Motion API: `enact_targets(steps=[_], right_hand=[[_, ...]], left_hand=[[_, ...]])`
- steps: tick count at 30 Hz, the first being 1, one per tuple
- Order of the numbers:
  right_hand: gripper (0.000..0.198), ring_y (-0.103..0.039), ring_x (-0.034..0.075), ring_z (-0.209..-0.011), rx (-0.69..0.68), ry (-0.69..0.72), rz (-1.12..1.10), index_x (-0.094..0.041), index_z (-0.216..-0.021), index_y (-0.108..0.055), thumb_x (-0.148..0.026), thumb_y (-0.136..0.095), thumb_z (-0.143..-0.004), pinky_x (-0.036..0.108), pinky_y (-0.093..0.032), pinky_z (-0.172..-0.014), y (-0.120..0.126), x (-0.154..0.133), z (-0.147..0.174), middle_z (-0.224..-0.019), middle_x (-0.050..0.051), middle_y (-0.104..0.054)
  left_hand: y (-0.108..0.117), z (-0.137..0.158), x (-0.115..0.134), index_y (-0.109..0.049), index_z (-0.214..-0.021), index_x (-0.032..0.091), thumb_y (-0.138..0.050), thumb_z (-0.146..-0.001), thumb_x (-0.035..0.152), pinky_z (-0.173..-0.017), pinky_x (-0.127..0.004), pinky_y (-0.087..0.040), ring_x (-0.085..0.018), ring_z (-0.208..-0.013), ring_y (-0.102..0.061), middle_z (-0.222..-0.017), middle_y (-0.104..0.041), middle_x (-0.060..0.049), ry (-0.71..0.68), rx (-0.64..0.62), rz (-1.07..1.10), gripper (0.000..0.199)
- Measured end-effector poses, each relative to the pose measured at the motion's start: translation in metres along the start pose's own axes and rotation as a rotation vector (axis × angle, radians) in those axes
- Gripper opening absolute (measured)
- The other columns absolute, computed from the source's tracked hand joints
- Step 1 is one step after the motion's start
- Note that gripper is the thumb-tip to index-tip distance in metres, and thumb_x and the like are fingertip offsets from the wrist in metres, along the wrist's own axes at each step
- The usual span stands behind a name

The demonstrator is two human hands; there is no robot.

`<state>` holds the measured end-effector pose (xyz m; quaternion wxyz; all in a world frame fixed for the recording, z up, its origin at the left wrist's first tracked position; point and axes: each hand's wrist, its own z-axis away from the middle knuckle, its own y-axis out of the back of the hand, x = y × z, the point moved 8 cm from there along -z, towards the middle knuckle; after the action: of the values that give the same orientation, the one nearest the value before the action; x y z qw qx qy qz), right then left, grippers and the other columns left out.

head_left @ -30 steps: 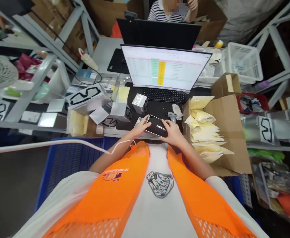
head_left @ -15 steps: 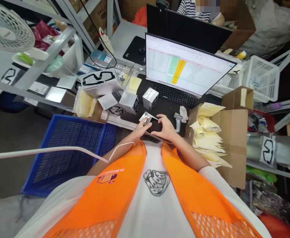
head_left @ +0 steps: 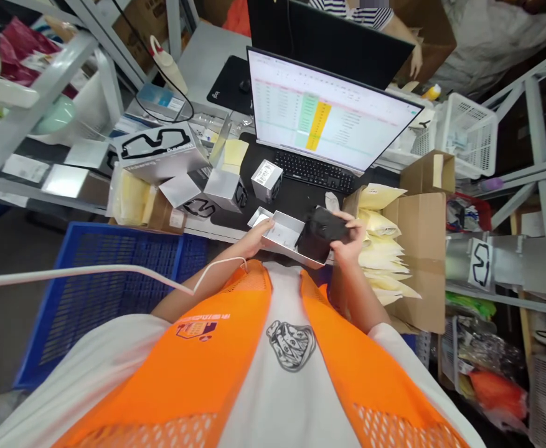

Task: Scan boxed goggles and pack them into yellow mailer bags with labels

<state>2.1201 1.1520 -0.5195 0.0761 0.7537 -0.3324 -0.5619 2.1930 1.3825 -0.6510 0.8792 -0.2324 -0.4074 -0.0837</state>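
Note:
My left hand (head_left: 256, 239) grips the left end of a narrow open white box (head_left: 284, 231), held tilted just over the front edge of the desk. In my right hand (head_left: 351, 244) is a black block-like insert (head_left: 320, 234), its fingers closed round the right side. The insert's left part overlaps the right end of the box; I cannot tell whether it rests inside. Behind the box stands a small silver carton (head_left: 267, 181) with a label on top. Another silver carton with a black outline print (head_left: 226, 190) lies to its left.
A lit monitor (head_left: 333, 112) and a keyboard (head_left: 314, 171) stand at the back. On the right, a cardboard box (head_left: 424, 261) holds yellow padded envelopes (head_left: 380, 227). A blue crate (head_left: 99, 292) sits low on the left. A co-worker's hand (head_left: 416, 61) shows beyond the monitors.
The black insert has come into view in my right hand, which has moved right. More of the white box's open inside shows. The whole view has shifted, so desk things appear further left.

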Motion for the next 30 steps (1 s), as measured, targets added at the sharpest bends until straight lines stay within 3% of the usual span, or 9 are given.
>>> enact_targets(steps=[4,7,9,12,15,19,22,26,30], right_hand=[[0.068,-0.047,0.044,-0.141,0.235,0.077,0.088,-0.028,-0.131,-0.034,-0.075,-0.057,-0.086,0.068,-0.044,-0.105,0.052,-0.013,-0.027,-0.146,0.022,-0.046],[0.062,-0.044,0.043,-0.144,0.315,0.186,0.045,-0.028,-0.13,-0.036,-0.076,-0.043,-0.092,0.07,-0.043,-0.105,0.082,-0.014,-0.057,-0.149,0.019,-0.042],[0.057,-0.048,0.039,-0.14,0.326,0.208,0.027,-0.026,-0.129,-0.037,-0.072,-0.039,-0.095,0.066,-0.044,-0.106,0.087,-0.003,-0.081,-0.146,0.019,-0.046],[0.055,-0.059,0.032,-0.126,0.218,0.09,0.11,-0.022,-0.125,-0.041,-0.064,-0.052,-0.092,0.058,-0.047,-0.107,0.054,0.029,-0.116,-0.133,0.018,-0.057],[0.053,-0.064,0.028,-0.109,-0.051,-0.11,0.274,-0.02,-0.116,-0.049,-0.057,-0.069,-0.084,0.048,-0.05,-0.102,-0.019,0.072,-0.134,-0.118,0.014,-0.067],[0.052,-0.064,0.028,-0.104,-0.406,-0.243,0.471,-0.015,-0.118,-0.057,-0.048,-0.077,-0.082,0.041,-0.05,-0.096,-0.115,0.118,-0.125,-0.114,0.015,-0.069],[0.052,-0.063,0.03,-0.113,-0.576,-0.255,0.579,-0.009,-0.126,-0.058,-0.043,-0.072,-0.089,0.041,-0.048,-0.1,-0.16,0.134,-0.113,-0.127,0.021,-0.065],[0.044,-0.061,0.032,-0.12,-0.659,-0.307,0.647,-0.008,-0.128,-0.062,-0.035,-0.065,-0.093,0.045,-0.046,-0.105,-0.17,0.124,-0.102,-0.131,0.023,-0.064],[0.033,-0.064,0.025,-0.11,-0.279,-0.151,0.418,-0.011,-0.117,-0.066,-0.026,-0.043,-0.1,0.039,-0.05,-0.1,-0.122,0.037,-0.097,-0.117,0.017,-0.069]], left_hand=[[0.003,0.004,0.019,-0.061,-0.138,0.021,-0.078,-0.072,0.056,-0.07,-0.037,-0.058,-0.032,-0.102,-0.07,-0.127,-0.071,-0.012,-0.063,-0.014,0.055,0.077],[0.021,0.011,0.036,-0.053,-0.147,0.021,-0.079,-0.07,0.049,-0.08,-0.035,-0.057,-0.031,-0.111,-0.068,-0.133,-0.068,-0.011,-0.218,0.073,0.024,0.086],[0.039,0.021,0.042,-0.05,-0.15,0.018,-0.077,-0.071,0.048,-0.088,-0.035,-0.056,-0.031,-0.118,-0.066,-0.135,-0.067,-0.012,-0.32,0.135,0.016,0.088],[0.071,0.04,0.042,-0.047,-0.152,0.019,-0.076,-0.071,0.049,-0.094,-0.036,-0.054,-0.033,-0.125,-0.063,-0.138,-0.066,-0.013,-0.415,0.247,0.017,0.092],[0.096,0.062,0.036,-0.044,-0.156,0.022,-0.073,-0.071,0.053,-0.098,-0.038,-0.054,-0.033,-0.13,-0.061,-0.143,-0.063,-0.013,-0.447,0.356,0.04,0.095],[0.111,0.087,0.03,-0.044,-0.156,0.024,-0.07,-0.073,0.059,-0.101,-0.039,-0.053,-0.034,-0.133,-0.059,-0.146,-0.06,-0.011,-0.47,0.462,0.093,0.094],[0.113,0.096,0.027,-0.045,-0.155,0.025,-0.073,-0.073,0.056,-0.102,-0.04,-0.053,-0.035,-0.134,-0.058,-0.148,-0.059,-0.01,-0.471,0.443,0.118,0.093],[0.12,0.098,0.026,-0.045,-0.156,0.023,-0.075,-0.075,0.052,-0.101,-0.041,-0.053,-0.034,-0.128,-0.062,-0.144,-0.062,-0.012,-0.479,0.378,0.124,0.091],[0.131,0.095,0.033,-0.044,-0.156,0.02,-0.073,-0.079,0.051,-0.097,-0.04,-0.054,-0.033,-0.119,-0.066,-0.135,-0.066,-0.013,-0.47,0.36,0.059,0.088]])
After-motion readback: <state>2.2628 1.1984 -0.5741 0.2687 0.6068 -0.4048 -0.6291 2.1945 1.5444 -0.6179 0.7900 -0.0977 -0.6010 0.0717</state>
